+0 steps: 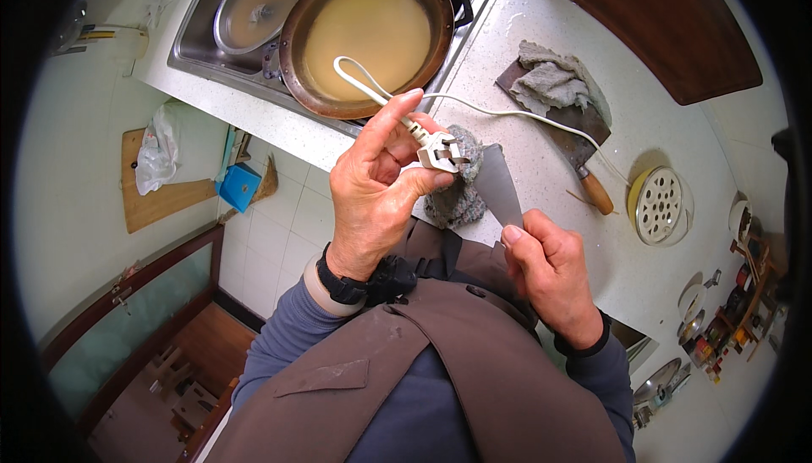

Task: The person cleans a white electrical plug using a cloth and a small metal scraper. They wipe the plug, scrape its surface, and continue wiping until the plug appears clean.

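Observation:
My left hand point(374, 184) pinches a white three-pin power plug point(441, 152) between thumb and fingers, its flat metal pins facing right. From the plug a white cord point(507, 112) loops up over the pan and runs right to a yellow egg steamer point(656, 204) with a holed tray. In my right hand point(552, 269) is a putty knife point(500, 184), its grey metal blade pointing up close to the plug pins. My fingers hide its handle. Behind the plug and blade, a grey knitted cloth point(453, 206) lies at the counter's edge.
A brown-rimmed pan point(295, 82) of cloudy liquid sits over the steel sink point(184, 51), beside a metal basin point(223, 32). A cleaver point(596, 190) lies on the counter point(609, 260) under a grey rag point(552, 79). A dark board point(660, 19) is at the back right.

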Tool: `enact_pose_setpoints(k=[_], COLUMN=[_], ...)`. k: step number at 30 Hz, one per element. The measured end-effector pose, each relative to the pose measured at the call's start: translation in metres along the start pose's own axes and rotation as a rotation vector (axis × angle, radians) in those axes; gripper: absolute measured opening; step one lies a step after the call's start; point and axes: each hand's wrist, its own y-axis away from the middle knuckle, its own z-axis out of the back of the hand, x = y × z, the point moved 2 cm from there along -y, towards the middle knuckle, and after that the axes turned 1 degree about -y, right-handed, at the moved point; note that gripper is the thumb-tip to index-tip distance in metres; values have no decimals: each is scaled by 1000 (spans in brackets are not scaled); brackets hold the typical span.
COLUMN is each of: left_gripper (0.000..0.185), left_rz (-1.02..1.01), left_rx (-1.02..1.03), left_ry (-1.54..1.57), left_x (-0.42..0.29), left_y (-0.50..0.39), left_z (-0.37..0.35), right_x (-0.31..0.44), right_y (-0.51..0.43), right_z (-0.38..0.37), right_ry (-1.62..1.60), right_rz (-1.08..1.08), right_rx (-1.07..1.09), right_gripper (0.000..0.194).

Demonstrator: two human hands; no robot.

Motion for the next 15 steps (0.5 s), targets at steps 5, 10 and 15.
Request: enact_pose_setpoints(k=[5,10,15], left_gripper=[74,74,74], left_rz=[-22,-5,17], left_rx=[10,-10,-10], left_ry=[-16,-15,4], left_x=[1,3,4], left_y=[-1,-1,-1], left_z=[0,1,2], right_x=[1,0,-4], right_y=[0,-1,-3], right_z=[0,1,0], right_ry=[-14,-42,-26], right_rz=[-67,-70,-80], right_rx=[11,1,37], right_gripper=[32,33,34])
